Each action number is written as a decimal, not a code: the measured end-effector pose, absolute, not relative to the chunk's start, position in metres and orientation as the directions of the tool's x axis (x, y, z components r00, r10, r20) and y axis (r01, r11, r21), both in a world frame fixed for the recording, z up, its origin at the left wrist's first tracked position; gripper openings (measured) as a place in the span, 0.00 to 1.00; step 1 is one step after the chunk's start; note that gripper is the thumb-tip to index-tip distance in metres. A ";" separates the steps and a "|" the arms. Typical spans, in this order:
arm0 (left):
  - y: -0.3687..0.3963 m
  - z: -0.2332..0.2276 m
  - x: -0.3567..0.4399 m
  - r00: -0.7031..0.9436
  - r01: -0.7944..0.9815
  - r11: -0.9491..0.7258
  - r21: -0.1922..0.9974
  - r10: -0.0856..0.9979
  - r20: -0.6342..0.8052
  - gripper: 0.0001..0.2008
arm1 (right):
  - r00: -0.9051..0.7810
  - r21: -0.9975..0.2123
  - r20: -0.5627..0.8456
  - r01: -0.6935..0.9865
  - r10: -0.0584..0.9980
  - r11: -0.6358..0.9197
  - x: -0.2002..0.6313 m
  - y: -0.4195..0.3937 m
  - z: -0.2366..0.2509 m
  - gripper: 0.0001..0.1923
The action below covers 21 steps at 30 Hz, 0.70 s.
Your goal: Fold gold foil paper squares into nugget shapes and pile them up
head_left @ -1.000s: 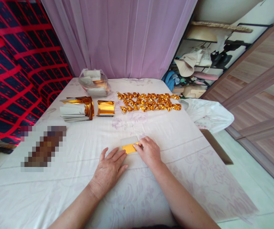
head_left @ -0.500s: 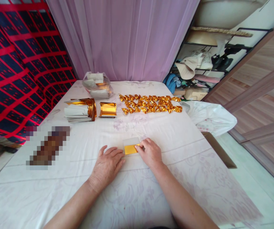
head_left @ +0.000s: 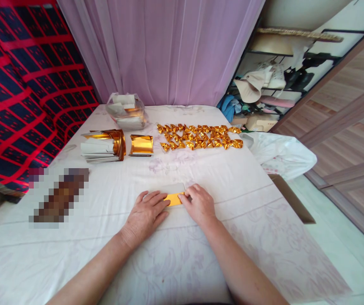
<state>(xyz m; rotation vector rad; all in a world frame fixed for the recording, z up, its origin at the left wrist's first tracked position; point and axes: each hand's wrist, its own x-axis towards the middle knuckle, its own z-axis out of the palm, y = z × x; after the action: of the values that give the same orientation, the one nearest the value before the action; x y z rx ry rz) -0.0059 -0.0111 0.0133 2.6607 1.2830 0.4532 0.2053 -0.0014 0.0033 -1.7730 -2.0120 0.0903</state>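
Here, fold in hand: a small sheet of gold foil paper lies flat on the white cloth, near the front middle of the table, its pale back flap showing just behind the gold.
Left hand: palm down, fingers stretched out and close together, fingertips resting on the sheet's left end; it grips nothing, it only presses.
Right hand: fingers curled, tips pinching or pressing the sheet's right end; whether the thumb is under the paper cannot be told.
Doing it well: judging by the pose, a crease is being set, so the edges should be lined up before pressing, and the left fingertips should hold the sheet still while the right ones run along the fold.
Risk: the foil looks slick, and the soft cloth beneath may let it slip or crease crookedly.
Further back: rows of folded gold pieces lie well apart from the hands.
Stock: a gold foil stack, a larger pile of sheets and a clear plastic bag sit at the back left.
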 end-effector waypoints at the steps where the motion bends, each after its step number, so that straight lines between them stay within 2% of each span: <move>1: -0.011 0.012 -0.007 0.584 0.736 -0.619 0.276 0.786 0.205 0.13 | -0.068 -0.343 0.282 0.924 0.957 0.167 0.205 -0.001 0.003 0.11; 6: -0.012 0.009 -0.006 0.558 0.729 -0.603 0.324 0.798 0.229 0.12 | -0.069 -0.428 0.284 0.883 0.956 0.191 0.210 -0.002 0.003 0.10; 11: -0.013 0.011 -0.004 0.531 0.739 -0.577 0.347 0.816 0.228 0.12 | -0.096 -0.529 0.365 0.798 0.926 0.290 0.216 -0.004 0.005 0.07; 15: -0.014 0.012 -0.003 0.504 0.756 -0.555 0.347 0.832 0.234 0.10 | -0.166 -0.504 0.395 0.783 0.904 0.364 0.211 -0.009 0.007 0.08; 21: -0.015 0.012 -0.002 0.496 0.753 -0.560 0.345 0.828 0.261 0.11 | -0.314 -0.445 0.286 0.793 0.905 0.416 0.198 -0.014 0.007 0.10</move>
<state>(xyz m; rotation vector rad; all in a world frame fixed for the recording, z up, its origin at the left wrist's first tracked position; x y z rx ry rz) -0.0020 -0.0148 0.0122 2.5520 1.3653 0.5983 0.1980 -0.0138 0.0068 -1.4390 -2.1848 0.3029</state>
